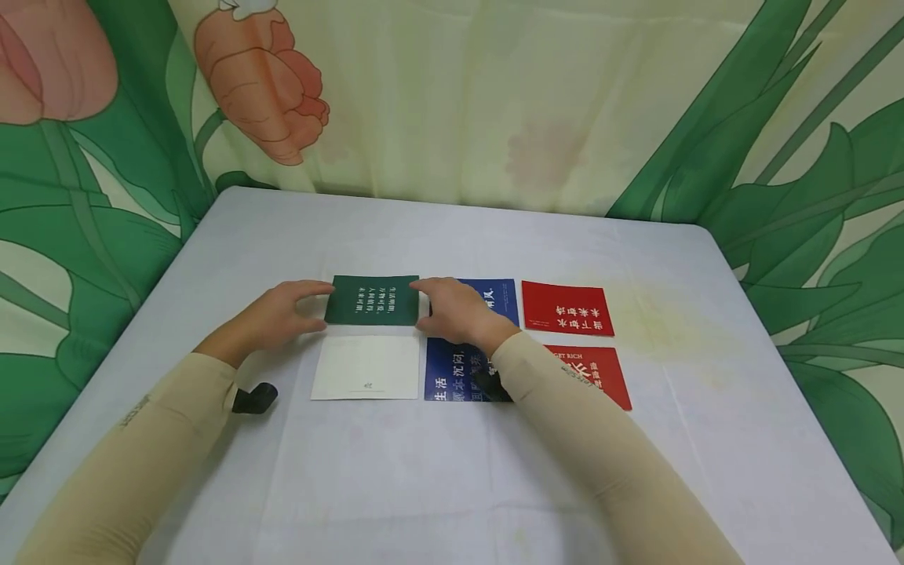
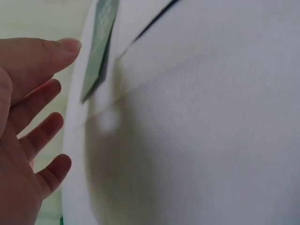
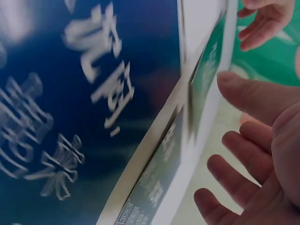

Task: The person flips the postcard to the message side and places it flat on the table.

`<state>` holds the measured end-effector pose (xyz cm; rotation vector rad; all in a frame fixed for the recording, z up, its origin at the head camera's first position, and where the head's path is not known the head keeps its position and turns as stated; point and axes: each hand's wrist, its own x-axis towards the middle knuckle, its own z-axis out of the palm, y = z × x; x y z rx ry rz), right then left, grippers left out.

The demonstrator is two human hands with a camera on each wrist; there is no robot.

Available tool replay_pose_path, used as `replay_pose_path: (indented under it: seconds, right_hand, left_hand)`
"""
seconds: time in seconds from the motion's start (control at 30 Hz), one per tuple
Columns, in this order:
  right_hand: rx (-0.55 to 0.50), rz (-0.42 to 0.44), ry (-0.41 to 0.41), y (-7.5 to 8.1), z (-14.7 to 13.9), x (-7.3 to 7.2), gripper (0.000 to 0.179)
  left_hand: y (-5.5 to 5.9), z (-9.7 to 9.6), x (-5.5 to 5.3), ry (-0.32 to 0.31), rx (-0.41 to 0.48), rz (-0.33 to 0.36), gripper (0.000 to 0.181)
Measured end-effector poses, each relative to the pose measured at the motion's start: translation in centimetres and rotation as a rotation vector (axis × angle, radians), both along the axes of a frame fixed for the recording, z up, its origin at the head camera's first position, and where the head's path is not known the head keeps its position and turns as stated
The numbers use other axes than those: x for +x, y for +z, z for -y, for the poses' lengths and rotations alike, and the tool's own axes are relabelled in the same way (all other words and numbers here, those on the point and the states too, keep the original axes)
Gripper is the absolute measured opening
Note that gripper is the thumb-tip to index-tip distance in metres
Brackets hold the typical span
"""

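Observation:
A green card (image 1: 353,308) with white writing lies on the table between both hands. My left hand (image 1: 277,317) is at its left edge, thumb and fingers spread; in the left wrist view, that hand (image 2: 28,112) shows straight, separated fingers beside the card (image 2: 99,51). At the right edge is my right hand (image 1: 455,310), its fingertips close to the card and its palm over part of the rear blue card (image 1: 503,294). The right wrist view shows this hand (image 3: 262,140) with loosely bent fingers and nothing in its grasp.
A white card (image 1: 363,367) lies in front of the green one. To its right are a front blue card (image 1: 445,373), partly hidden by the right arm, and two red cards, one behind (image 1: 565,294) and one in front (image 1: 613,380). A floral curtain (image 1: 452,102) hangs behind the white-covered table (image 1: 395,486).

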<state>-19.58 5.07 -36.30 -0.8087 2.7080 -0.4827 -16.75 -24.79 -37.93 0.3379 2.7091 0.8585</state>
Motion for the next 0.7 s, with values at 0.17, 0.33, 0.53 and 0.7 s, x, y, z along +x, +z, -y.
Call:
replay_pose_path:
  seconds: [0.17, 0.33, 0.53, 0.7]
  right_hand:
    - [0.005, 0.059, -0.022, -0.7, 0.4, -1.5, 0.071]
    - [0.059, 0.079, -0.015, -1.2, 0.9, -2.1, 0.075]
    - [0.093, 0.074, -0.022, -1.3, 1.2, -2.3, 0.073]
    - [0.094, 0.076, 0.000, -1.4, 1.1, -2.4, 0.069]
  left_hand:
    - [-0.9, -0.1, -1.4, 0.019, 0.003, 0.062, 0.069]
    - [-1.3, -0.3, -2.0, 0.026, -0.026, 0.074, 0.067]
    - [-1.2, -0.5, -2.0, 0.035, -0.061, 0.080, 0.065]
    - [-0.8, -0.5, -1.9, 0.031, -0.077, 0.096, 0.064]
